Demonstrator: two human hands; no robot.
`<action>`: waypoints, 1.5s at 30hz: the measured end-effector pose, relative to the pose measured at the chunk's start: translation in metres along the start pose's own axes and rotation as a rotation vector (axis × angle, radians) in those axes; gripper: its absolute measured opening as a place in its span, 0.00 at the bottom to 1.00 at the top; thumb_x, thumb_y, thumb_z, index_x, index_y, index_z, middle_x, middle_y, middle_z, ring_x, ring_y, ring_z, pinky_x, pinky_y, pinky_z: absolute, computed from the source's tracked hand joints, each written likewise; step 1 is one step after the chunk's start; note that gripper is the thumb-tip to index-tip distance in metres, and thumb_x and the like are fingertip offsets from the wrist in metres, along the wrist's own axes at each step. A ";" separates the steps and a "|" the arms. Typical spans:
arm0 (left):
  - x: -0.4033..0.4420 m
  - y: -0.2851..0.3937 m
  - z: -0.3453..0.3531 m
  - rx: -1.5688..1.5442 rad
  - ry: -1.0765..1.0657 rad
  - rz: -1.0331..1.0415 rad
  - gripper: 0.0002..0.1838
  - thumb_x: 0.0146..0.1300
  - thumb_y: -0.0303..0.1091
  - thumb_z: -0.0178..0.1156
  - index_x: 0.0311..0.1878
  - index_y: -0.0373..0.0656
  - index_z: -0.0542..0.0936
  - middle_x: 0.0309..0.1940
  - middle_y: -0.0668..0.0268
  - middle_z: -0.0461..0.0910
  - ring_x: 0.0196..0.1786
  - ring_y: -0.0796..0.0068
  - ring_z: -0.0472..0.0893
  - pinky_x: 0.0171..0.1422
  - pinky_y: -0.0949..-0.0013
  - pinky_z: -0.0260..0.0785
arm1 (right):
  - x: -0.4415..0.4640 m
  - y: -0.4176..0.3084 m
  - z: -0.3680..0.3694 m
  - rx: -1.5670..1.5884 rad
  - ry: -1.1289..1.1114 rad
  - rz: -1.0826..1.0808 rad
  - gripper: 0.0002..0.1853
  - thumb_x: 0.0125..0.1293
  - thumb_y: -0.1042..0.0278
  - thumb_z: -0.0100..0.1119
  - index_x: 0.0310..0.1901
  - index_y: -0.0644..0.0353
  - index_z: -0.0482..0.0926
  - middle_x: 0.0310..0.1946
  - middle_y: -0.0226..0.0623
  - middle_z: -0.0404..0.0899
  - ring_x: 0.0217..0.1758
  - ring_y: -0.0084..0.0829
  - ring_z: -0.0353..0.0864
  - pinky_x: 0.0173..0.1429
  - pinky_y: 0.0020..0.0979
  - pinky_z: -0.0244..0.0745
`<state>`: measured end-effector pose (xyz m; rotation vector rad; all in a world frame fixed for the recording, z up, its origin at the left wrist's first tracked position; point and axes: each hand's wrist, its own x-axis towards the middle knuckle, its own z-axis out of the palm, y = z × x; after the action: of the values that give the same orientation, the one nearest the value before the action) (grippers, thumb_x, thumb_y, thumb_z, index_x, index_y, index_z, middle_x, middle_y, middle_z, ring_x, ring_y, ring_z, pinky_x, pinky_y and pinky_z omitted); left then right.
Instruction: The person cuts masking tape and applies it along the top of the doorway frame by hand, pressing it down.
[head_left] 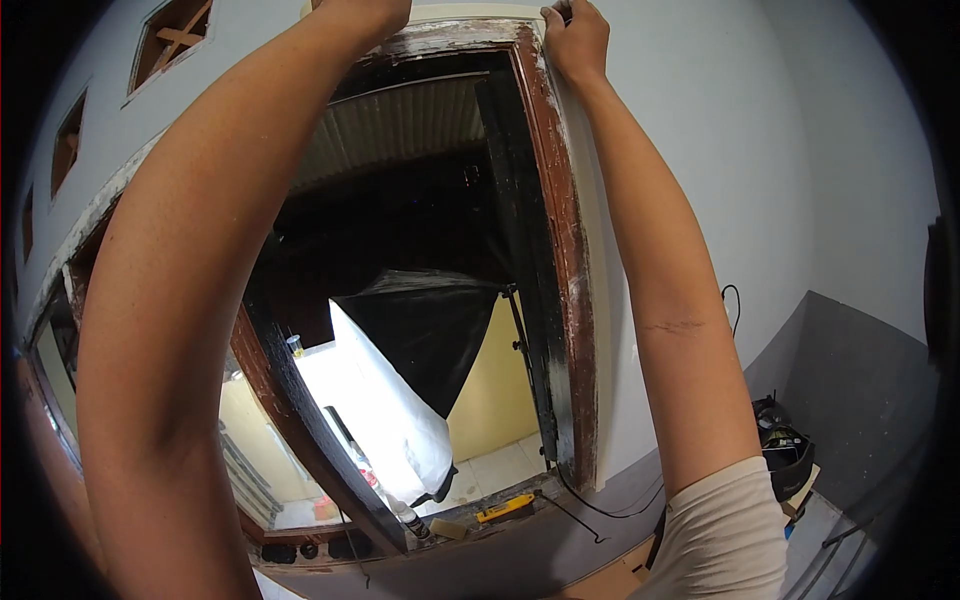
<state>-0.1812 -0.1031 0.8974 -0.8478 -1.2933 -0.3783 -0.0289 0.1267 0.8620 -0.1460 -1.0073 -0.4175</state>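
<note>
A pale strip (470,12) lies along the top edge of the window frame (557,170), partly covered by the left hand (368,12); the view's border cuts off those fingers, so I cannot tell that grip. At the frame's upper right corner, the right hand (580,42) curls at the strip's end; whether this grip pinches or presses is unclear.

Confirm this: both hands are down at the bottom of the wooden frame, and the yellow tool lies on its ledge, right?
Not quite: the head view shows the left hand and right hand up at the top of the wooden frame. The yellow tool does lie on its ledge.
</note>
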 end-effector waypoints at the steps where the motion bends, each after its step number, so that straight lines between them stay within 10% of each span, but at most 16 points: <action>1: 0.000 -0.001 0.001 -0.006 0.009 0.001 0.49 0.70 0.35 0.58 0.86 0.77 0.42 0.44 0.59 0.90 0.49 0.59 0.89 0.74 0.42 0.63 | 0.000 0.001 0.001 0.003 0.001 0.002 0.08 0.66 0.73 0.65 0.35 0.68 0.77 0.33 0.53 0.80 0.39 0.55 0.80 0.47 0.48 0.74; 6: -0.011 -0.002 -0.008 -0.071 0.055 0.003 0.40 0.67 0.35 0.60 0.82 0.64 0.62 0.45 0.58 0.90 0.51 0.59 0.89 0.72 0.43 0.65 | -0.001 -0.004 -0.001 0.002 0.003 0.070 0.08 0.66 0.73 0.65 0.35 0.68 0.77 0.32 0.54 0.80 0.38 0.55 0.80 0.46 0.49 0.74; 8: 0.001 -0.006 -0.002 -0.035 -0.088 -0.050 0.24 0.63 0.35 0.63 0.63 0.48 0.84 0.45 0.56 0.90 0.52 0.59 0.89 0.71 0.44 0.67 | 0.000 -0.001 0.002 0.008 0.017 0.048 0.08 0.66 0.73 0.65 0.35 0.68 0.77 0.32 0.54 0.80 0.38 0.55 0.80 0.46 0.49 0.74; 11: 0.001 -0.012 0.009 -0.131 0.028 -0.071 0.12 0.59 0.34 0.65 0.45 0.43 0.89 0.45 0.56 0.90 0.52 0.59 0.89 0.69 0.46 0.69 | 0.000 0.001 0.002 0.008 0.027 0.025 0.08 0.65 0.73 0.66 0.34 0.68 0.77 0.32 0.54 0.81 0.38 0.55 0.80 0.46 0.49 0.75; 31: 0.001 -0.004 0.003 -0.032 -0.069 -0.077 0.16 0.65 0.35 0.62 0.54 0.45 0.87 0.49 0.58 0.89 0.54 0.61 0.88 0.73 0.45 0.65 | 0.005 0.011 0.004 0.013 -0.011 0.015 0.08 0.64 0.73 0.66 0.34 0.68 0.77 0.31 0.54 0.81 0.37 0.55 0.81 0.45 0.48 0.75; 34: 0.002 -0.005 0.006 -0.024 -0.052 -0.081 0.16 0.64 0.35 0.63 0.54 0.46 0.88 0.49 0.58 0.89 0.54 0.60 0.88 0.73 0.45 0.64 | 0.009 0.016 0.006 -0.077 -0.041 0.027 0.09 0.65 0.67 0.70 0.38 0.64 0.83 0.34 0.44 0.85 0.41 0.44 0.85 0.50 0.44 0.79; 45: 0.002 -0.009 0.008 -0.063 -0.056 -0.077 0.16 0.63 0.36 0.63 0.54 0.47 0.88 0.47 0.57 0.89 0.52 0.60 0.88 0.69 0.44 0.67 | 0.006 0.011 0.003 0.001 -0.026 0.027 0.08 0.64 0.72 0.67 0.34 0.67 0.78 0.30 0.54 0.81 0.36 0.56 0.81 0.44 0.48 0.75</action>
<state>-0.1925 -0.1031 0.9027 -0.8683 -1.3750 -0.4609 -0.0242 0.1361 0.8701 -0.1636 -1.0300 -0.3916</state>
